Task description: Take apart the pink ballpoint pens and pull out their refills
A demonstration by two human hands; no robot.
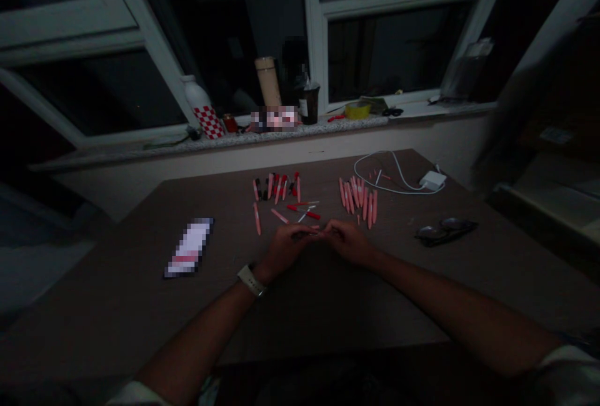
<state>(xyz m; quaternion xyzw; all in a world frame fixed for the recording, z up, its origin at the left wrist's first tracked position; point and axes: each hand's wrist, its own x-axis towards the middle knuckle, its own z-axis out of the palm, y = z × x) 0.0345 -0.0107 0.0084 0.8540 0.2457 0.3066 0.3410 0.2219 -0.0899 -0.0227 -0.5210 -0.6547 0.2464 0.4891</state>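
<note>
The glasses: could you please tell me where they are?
In the head view, the glasses lie on the right of the table, below the white charger and right of the pink pens.

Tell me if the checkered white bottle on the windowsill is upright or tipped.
Upright: the checkered white bottle stands on its base, not lying on its side.

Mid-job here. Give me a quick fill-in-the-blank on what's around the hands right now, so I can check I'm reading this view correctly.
The white watch is on the ____ wrist.
The left hand and right hand are ____ at the fingertips.
The pink pens nearest the white charger lie to the ____ of the hands.

Missing words: left; touching; right.
</note>
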